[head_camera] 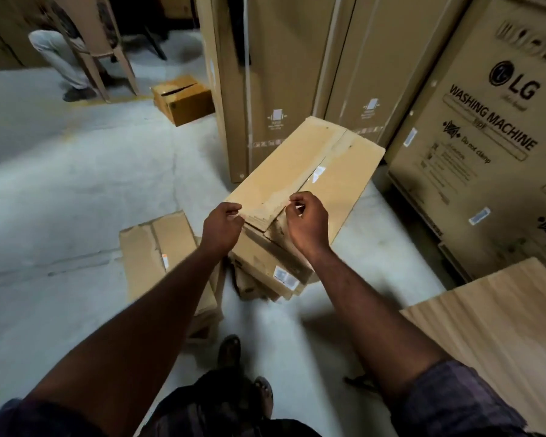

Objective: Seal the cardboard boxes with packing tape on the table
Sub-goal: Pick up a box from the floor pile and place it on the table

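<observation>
A long flat cardboard box lies on top of a stack of flattened boxes on the floor, its centre seam partly covered with old tape. Above its near end, my left hand and my right hand are held close together, fingers curled and fingertips pinched. A thin, clear strip, apparently packing tape, stretches between the two pinches just over the seam. No tape roll is in view.
A second pile of flattened boxes lies to the left. A small box sits farther back. Tall cartons and a washing machine carton wall off the back and right. A wooden table corner is at lower right. A person sits at upper left.
</observation>
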A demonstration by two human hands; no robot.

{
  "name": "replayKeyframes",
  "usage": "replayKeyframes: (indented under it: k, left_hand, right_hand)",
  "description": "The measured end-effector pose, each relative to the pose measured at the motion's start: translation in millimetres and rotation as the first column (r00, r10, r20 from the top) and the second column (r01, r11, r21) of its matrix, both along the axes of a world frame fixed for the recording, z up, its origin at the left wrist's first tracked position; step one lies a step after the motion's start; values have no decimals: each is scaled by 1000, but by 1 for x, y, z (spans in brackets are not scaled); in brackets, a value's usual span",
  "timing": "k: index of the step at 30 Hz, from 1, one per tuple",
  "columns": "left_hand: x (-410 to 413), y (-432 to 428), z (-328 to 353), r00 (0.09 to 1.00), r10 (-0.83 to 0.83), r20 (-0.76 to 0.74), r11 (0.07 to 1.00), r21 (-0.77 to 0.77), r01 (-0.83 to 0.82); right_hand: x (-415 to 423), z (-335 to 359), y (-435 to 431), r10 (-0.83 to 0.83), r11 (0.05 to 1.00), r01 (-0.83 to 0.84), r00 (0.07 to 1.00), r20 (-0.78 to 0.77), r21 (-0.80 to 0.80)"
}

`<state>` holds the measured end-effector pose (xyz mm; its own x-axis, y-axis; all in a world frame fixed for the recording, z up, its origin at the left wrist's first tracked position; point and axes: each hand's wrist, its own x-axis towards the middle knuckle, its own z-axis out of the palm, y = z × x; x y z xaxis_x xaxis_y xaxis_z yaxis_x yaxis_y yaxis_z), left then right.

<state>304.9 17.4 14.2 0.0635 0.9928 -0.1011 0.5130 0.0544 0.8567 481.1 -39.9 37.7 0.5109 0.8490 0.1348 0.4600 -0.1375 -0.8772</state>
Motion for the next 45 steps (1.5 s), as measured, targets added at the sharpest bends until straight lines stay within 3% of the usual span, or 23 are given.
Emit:
replayKeyframes:
  k: [7,13,18,23,30,35,45]
  left_hand:
    - [54,77,4,999,-51,-11,996,66,52]
    - [87,144,2,974,-188,-131,979,56,196]
    - [105,200,-16,930,-347,-122,938,-49,343]
    - [127,236,-33,866,-479,-140,873,-172,456]
    - [119,268,-54,769,-620,152,716,-289,635]
    - [117,262,-63,778,-545,312,715,-313,626]
    - [121,254,-48,768,-530,358,680,-362,638]
  right_hand:
    - [69,-14,30,-341,920,339,940,21,-197]
    - [104,-38,66,-492,830,440,867,-79,-344]
    - [129,-47,93,-604,761,495,775,-182,-418]
    - [141,-64,102,-600,758,454,767,-228,-468]
    - [151,-98,86,-470,860,344,820,-327,-376]
    - [142,-90,84,-434,898,314,752,-496,-309]
    - [142,-82,75,-474,881,325,624,-622,-345]
